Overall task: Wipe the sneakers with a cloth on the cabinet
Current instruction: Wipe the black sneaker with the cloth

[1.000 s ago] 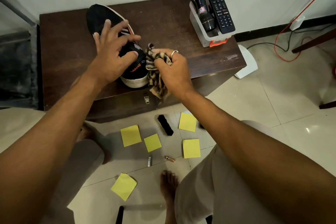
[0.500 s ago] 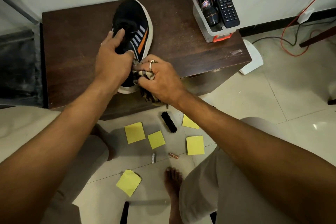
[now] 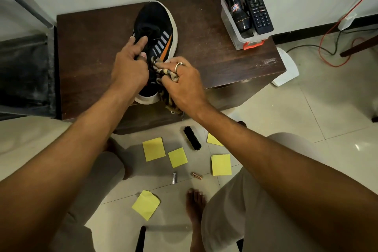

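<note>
Both hands are on a black sneaker [image 3: 157, 20] on the dark wooden cabinet [image 3: 92, 47].
The sneaker points toe to 12 o'clock, with its heel at the cabinet's 6 o'clock edge. The left hand [image 3: 129, 69] grips its upper, fingers curled over the collar. At the shoe's 4 o'clock side, the right hand [image 3: 184, 84] has its fingers closed round a patterned cloth [image 3: 165, 71], pressing it to the striped flank. A clear tub [image 3: 231, 26] sits at the cabinet's 2 o'clock corner.

Black sneaker [image 3: 155, 24], white sole, grey stripes and orange mark on its side, is set upright on the dark wooden cabinet [image 3: 92, 47], heel at the front edge. Patterned tan-and-dark cloth [image 3: 165, 71] is bunched against its right side.
</note>
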`<state>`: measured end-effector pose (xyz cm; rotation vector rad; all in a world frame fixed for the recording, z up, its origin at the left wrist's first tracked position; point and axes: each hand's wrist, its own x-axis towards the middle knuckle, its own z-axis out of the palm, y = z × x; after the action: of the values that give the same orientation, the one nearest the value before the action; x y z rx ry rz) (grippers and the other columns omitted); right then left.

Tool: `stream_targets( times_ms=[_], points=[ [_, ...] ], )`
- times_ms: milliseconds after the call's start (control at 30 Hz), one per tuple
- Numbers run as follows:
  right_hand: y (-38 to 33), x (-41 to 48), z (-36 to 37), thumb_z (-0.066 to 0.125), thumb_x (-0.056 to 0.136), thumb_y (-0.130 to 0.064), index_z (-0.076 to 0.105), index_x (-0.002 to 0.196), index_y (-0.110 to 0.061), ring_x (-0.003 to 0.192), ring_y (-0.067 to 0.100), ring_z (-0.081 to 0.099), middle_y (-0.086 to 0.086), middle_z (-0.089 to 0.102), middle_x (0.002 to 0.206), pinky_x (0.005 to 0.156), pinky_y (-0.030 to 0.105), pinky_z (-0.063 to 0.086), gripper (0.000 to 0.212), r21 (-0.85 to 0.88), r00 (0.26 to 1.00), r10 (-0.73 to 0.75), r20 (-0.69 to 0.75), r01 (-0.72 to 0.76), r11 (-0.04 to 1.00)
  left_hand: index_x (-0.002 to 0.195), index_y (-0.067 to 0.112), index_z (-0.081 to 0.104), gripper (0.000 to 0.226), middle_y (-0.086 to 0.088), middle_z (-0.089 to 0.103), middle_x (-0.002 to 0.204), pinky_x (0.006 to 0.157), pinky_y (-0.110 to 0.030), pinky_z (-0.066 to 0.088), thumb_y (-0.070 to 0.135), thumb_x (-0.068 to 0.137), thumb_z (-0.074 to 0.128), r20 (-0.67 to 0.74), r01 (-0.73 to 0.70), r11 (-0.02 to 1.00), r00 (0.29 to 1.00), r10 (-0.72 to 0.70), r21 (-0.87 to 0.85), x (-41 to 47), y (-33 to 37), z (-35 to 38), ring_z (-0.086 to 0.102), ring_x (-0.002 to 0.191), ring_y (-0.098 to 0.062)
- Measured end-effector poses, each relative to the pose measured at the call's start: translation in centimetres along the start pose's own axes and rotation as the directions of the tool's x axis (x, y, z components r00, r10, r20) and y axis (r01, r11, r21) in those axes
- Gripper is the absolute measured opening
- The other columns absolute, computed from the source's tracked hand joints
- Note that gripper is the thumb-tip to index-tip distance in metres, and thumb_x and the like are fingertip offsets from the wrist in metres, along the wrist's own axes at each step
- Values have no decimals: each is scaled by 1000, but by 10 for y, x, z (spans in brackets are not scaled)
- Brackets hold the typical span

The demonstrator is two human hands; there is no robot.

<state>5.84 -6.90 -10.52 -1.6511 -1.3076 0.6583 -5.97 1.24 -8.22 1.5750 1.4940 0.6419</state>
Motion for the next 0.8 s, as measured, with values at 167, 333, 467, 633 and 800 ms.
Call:
stream_targets(
  times_ms=[167,333,467,633,800],
  points=[
    [1,-1,-19,67,88,-13,79,99,-14,87,2,67,-7,73,95,82,26,58,17,-8,993,99,58,-99,995,147,36,53,47,12,26,166,128,-46,18,13,106,45,35,-19,1000,999,18,21,3,-3,-1,16,156,-16],
    [2,8,-16,62,91,-3,74,118,-9,105,3,62,2,67,117,93,13,50,30,53,995,32,-93,-28,998,147,34,52,47,12,26,166,128,-44,18,13,106,44,41,-27,999,999,26,25,5,-3,-2,16,156,-15],
    [-3,9,3,66,89,-3,73,121,-9,111,10,63,3,66,126,101,21,50,34,-102,999,-37,-20,35,994,147,33,53,48,10,26,167,128,-43,17,10,106,44,30,-23,999,999,22,38,4,-3,0,15,156,-17],
    [-3,6,-8,66,88,-17,79,93,-13,79,6,66,-4,73,94,74,32,58,15,-134,1000,5,1,-5,991,149,29,51,48,8,26,167,128,-44,16,9,106,44,20,-24,998,1000,23,51,3,-2,0,14,157,-19],
    [3,12,-10,63,91,-3,74,118,-8,105,9,65,3,69,118,93,18,53,30,-66,995,-26,-95,19,998,149,29,51,48,8,26,167,128,-45,17,11,106,43,34,-46,998,998,45,44,4,-5,-1,13,157,-19]
  ],
)
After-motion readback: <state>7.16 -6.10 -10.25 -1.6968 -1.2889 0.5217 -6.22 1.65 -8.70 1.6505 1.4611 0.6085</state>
